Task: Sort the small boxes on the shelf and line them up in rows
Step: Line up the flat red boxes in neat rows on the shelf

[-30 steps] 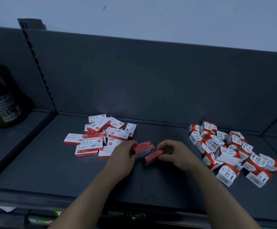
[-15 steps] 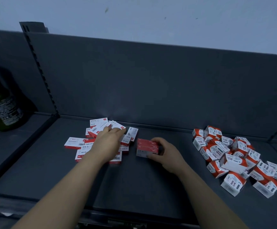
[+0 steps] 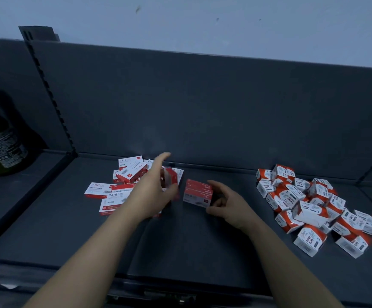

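Both hands: left (image 3: 156,192) grips box (image 3: 171,177), right (image 3: 227,202) loose

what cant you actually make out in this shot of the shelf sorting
- Box in the left hand, head view: motion-blurred, print unreadable, exact grip unclear.
- Flat staple boxes under the left forearm: hidden, so no count.
- Stacked boxes: whether the right hand touches them.
- Green bottle: cut by the left edge, label too small.
- Paper clip boxes: overlapping, lower ones hidden.

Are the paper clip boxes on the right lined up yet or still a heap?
Still a heap: the paper clip boxes lie tipped at mixed angles, some resting on others.
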A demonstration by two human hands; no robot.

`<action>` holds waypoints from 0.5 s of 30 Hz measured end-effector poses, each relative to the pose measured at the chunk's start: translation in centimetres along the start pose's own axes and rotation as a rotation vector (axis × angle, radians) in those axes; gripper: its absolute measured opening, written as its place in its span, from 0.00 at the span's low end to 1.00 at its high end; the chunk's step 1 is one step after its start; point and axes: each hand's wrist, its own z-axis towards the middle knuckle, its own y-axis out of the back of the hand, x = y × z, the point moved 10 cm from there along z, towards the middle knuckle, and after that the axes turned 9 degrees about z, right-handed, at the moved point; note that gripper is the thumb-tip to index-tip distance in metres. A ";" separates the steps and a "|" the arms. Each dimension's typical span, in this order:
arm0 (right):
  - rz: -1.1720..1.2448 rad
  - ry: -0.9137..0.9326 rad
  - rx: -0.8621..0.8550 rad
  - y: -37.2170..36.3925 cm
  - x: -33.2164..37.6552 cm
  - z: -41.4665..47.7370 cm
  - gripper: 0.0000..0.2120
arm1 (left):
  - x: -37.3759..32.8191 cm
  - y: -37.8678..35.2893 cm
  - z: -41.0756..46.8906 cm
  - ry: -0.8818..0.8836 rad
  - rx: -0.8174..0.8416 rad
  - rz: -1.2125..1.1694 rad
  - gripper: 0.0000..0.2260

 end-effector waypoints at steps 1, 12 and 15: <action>0.001 0.005 -0.005 0.0 0.0 0.0 0.37 | -0.4 -0.3 -0.5 0.005 0.019 -0.061 0.25; 0.031 0.031 -0.012 0.0 -0.2 -0.4 0.38 | -0.6 -3.4 -2.1 -0.080 0.115 0.204 0.10; 0.036 0.034 -0.009 -0.1 -0.3 -0.3 0.40 | -0.9 -4.0 -1.8 -0.126 0.144 0.219 0.12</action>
